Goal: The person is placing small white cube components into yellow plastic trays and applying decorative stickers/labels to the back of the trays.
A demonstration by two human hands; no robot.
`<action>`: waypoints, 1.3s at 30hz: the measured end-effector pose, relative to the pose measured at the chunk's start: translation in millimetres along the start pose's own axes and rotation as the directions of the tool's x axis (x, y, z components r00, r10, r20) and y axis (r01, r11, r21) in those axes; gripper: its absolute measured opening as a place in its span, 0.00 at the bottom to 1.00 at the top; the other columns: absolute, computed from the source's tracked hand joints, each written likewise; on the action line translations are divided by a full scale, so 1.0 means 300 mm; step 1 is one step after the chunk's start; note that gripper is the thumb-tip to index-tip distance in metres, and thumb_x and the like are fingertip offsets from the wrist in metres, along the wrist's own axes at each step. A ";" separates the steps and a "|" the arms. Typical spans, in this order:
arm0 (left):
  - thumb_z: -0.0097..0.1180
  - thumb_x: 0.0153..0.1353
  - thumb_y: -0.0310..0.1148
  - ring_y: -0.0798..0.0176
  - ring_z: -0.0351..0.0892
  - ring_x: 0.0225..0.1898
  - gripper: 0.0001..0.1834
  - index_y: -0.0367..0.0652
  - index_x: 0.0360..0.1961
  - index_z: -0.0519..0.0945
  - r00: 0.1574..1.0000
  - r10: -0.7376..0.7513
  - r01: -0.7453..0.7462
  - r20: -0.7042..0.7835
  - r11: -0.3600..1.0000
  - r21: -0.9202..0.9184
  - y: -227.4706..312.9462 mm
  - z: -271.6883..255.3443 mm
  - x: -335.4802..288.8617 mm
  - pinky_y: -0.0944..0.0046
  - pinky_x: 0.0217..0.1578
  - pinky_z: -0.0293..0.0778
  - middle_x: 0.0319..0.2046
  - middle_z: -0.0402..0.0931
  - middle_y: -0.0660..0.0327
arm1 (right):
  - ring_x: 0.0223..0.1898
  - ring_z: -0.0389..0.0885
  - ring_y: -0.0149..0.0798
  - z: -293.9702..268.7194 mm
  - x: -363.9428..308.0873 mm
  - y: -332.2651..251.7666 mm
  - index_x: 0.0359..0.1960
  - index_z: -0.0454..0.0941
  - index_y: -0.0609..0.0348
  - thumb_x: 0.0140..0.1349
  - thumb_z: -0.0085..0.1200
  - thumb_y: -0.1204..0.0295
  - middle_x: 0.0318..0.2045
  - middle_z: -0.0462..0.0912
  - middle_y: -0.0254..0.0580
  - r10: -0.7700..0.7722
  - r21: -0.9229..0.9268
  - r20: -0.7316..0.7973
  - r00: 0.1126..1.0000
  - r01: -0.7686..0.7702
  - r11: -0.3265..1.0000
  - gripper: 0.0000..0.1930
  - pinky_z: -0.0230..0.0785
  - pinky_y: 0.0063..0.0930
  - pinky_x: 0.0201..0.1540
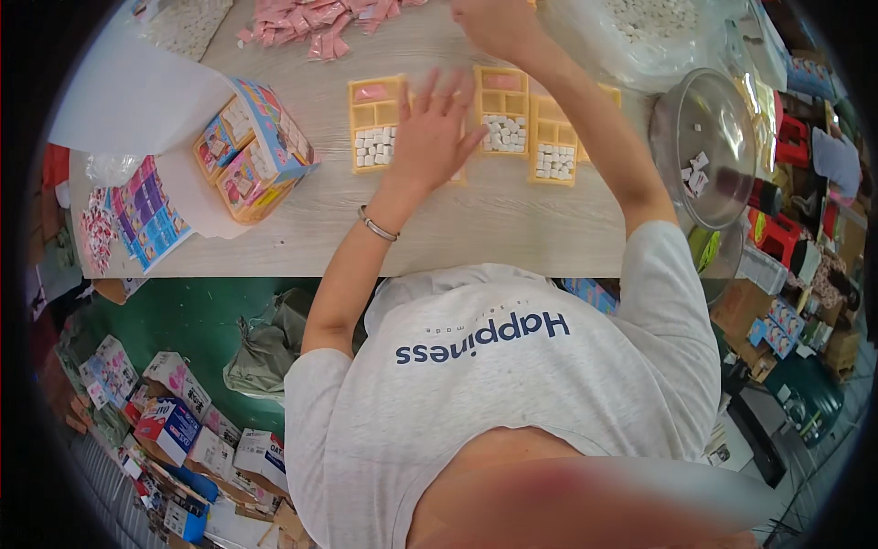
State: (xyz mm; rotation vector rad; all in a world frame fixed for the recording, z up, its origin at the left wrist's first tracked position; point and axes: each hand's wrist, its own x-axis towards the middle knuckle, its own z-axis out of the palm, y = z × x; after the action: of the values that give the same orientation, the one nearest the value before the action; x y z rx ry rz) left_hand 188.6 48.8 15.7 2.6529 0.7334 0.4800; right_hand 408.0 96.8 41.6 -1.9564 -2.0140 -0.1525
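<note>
My left hand [430,137] lies over a row of yellow compartment trays, its fingers spread and nothing seen in them. It partly covers one tray; another yellow tray [366,117] shows to its left. To its right are a third tray [512,103] and a fourth one [552,117]. Small white blocks [375,148] fill the lower compartments, and a pink packet [371,92] lies in an upper one. My right hand [500,26] reaches to the far edge of the view with its fingers bent. Its fingertips are cut off, so anything in them is hidden.
Pink packets [315,23] are heaped at the far left. A clear bag of white pieces [649,20] lies at the far right. A metal bowl [675,146] holds a few pieces. Printed packaging [274,128] with yellow trays stands left, near purple-blue sheets [151,220]. Cartons [178,425] crowd the floor.
</note>
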 end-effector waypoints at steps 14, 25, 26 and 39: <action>0.50 0.67 0.53 0.52 0.44 0.77 0.40 0.43 0.74 0.57 0.988 -0.043 0.018 0.147 0.986 0.168 0.151 0.184 0.077 0.36 0.72 0.37 0.75 0.50 0.56 | 0.31 0.83 0.47 -0.220 -0.516 0.040 0.35 0.86 0.50 0.60 0.59 0.66 0.24 0.81 0.39 0.193 0.088 0.125 0.973 -0.205 0.975 0.06 0.75 0.41 0.32; 0.55 0.65 0.48 0.46 0.48 0.75 0.36 0.40 0.69 0.64 0.972 0.081 -0.104 0.220 0.990 0.097 0.156 0.146 0.075 0.33 0.71 0.40 0.72 0.56 0.50 | 0.37 0.87 0.42 0.129 0.124 -0.081 0.39 0.88 0.54 0.58 0.57 0.71 0.39 0.88 0.41 0.134 -0.355 0.166 0.977 -0.068 0.932 0.10 0.80 0.35 0.32; 0.55 0.64 0.48 0.44 0.49 0.75 0.36 0.39 0.68 0.65 0.977 0.052 -0.079 0.206 0.989 0.124 0.168 0.145 0.074 0.33 0.71 0.40 0.70 0.58 0.49 | 0.37 0.87 0.42 0.112 0.104 -0.074 0.39 0.88 0.54 0.58 0.57 0.71 0.39 0.88 0.41 0.160 -0.372 0.163 0.974 -0.090 0.924 0.10 0.80 0.35 0.32; 0.55 0.62 0.58 0.41 0.47 0.75 0.44 0.38 0.70 0.62 0.986 0.114 -0.123 0.119 0.990 0.064 0.367 0.268 0.170 0.33 0.71 0.37 0.73 0.53 0.47 | 0.38 0.85 0.38 -0.275 -0.656 0.261 0.33 0.85 0.43 0.57 0.55 0.72 0.33 0.80 0.33 0.274 -0.405 0.143 0.951 -0.196 0.893 0.07 0.79 0.34 0.35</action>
State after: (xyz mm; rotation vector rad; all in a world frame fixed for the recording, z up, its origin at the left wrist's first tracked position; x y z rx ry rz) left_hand 309.3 -31.2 1.4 2.7754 0.5706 0.3338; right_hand 499.2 -111.3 47.4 -2.5393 -1.9533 -0.3332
